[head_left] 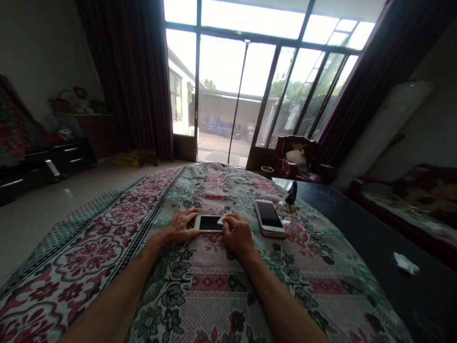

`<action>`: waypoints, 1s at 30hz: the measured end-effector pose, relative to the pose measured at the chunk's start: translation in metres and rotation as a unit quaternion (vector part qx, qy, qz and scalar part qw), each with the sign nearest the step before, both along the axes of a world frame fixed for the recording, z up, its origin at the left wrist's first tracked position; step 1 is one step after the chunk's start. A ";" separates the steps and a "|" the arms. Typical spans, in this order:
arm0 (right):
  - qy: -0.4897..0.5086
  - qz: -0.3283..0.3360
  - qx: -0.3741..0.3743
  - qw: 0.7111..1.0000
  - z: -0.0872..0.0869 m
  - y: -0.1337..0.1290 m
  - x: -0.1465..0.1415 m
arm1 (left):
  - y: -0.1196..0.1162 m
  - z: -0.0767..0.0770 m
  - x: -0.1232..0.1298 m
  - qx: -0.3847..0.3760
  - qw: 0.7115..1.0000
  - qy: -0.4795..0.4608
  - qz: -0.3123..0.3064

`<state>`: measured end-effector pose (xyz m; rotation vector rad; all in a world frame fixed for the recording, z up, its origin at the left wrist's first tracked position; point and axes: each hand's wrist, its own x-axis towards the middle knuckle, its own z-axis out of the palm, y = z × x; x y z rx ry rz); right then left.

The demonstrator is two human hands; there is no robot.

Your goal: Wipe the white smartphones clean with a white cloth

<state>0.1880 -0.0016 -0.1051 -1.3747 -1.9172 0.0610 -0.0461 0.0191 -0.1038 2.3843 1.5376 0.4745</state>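
Observation:
A white smartphone (210,223) lies flat and sideways on the patterned tablecloth (214,259), its dark screen facing up. My left hand (180,226) grips the phone's left end, thumb at the near corner and fingers at the far one. In my right hand (237,233), the curled fingers pinch a small white tissue (222,219) against the right part of the screen. This hand covers the phone's right end. To the right lies a stack of phones (270,218), the top one white with a dark screen. Beside it stands a clear bottle (286,207) with a black pump top.
A dark glossy table (328,205) adjoins on the right, with a crumpled white tissue (406,263) on it. Past the cloth's far edge are a wooden chair (296,155) and a glass door (223,100). A black cabinet (71,157) stands at the left.

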 end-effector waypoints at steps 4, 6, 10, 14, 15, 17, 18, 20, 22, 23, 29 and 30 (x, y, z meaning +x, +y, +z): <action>-0.004 -0.001 -0.005 1.000 0.000 0.001 0.000 | 0.002 -0.006 -0.001 0.013 1.000 -0.008 -0.005; 0.000 0.002 -0.005 1.000 -0.001 0.001 0.001 | 0.003 -0.008 -0.002 0.015 1.000 -0.013 -0.006; 0.012 0.006 -0.001 1.000 -0.003 0.002 0.001 | 0.004 -0.010 0.000 0.022 1.000 -0.016 0.004; 0.016 0.004 0.003 1.000 -0.004 0.003 0.001 | 0.003 -0.009 0.001 0.027 0.999 -0.025 -0.003; 0.015 0.004 0.004 1.000 -0.004 0.003 0.002 | 0.003 -0.009 0.001 0.028 0.999 -0.030 -0.001; 0.012 0.005 0.007 1.000 -0.005 0.004 0.002 | 0.003 -0.010 0.001 0.029 0.999 -0.041 0.003; 0.012 0.007 0.009 1.000 -0.006 0.004 0.002 | 0.003 -0.011 0.001 0.030 0.998 -0.047 0.004; 0.014 0.011 0.013 1.000 -0.006 0.004 0.002 | 0.002 -0.014 0.000 0.032 0.998 -0.051 0.003; 0.017 0.011 0.016 1.000 -0.007 0.005 0.002 | 0.002 -0.017 0.000 0.034 0.998 -0.047 0.003; 0.017 0.011 0.017 1.000 -0.007 0.005 0.003 | 0.002 -0.018 0.000 0.034 0.998 -0.043 0.005; 0.005 0.007 0.013 1.000 -0.009 0.007 0.003 | 0.003 -0.015 0.002 0.022 1.000 -0.008 0.010; 0.001 0.004 0.011 1.000 -0.009 0.007 0.002 | 0.003 -0.013 0.002 0.017 1.000 -0.001 0.007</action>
